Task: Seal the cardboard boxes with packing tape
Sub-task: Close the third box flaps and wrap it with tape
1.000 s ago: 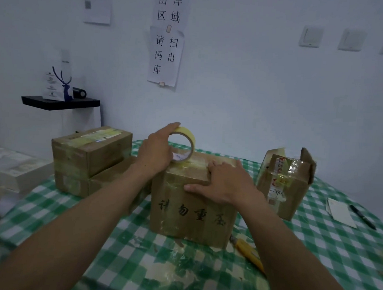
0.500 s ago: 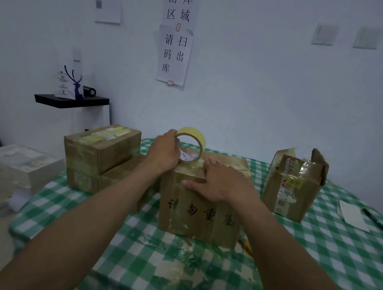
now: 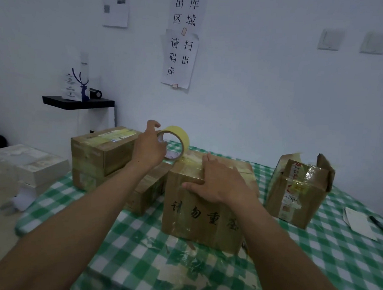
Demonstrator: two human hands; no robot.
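Far left, stacked boxes sit on the green checked table, and the left forearm hides part of a lower one. The left hand clamps the yellow tape roll, forefinger over the rim, thumb lost inside the core. The roll stands on edge at the far left corner of the middle box, its hole facing the person. That box sits mid-table, lettered front forward, long side running left to right. The right hand lies flat on its top, fingers straight, thumb over the front edge. Any tape beneath it is hard to make out. Farther right, an open box has its flaps up, and a pen is cut off.
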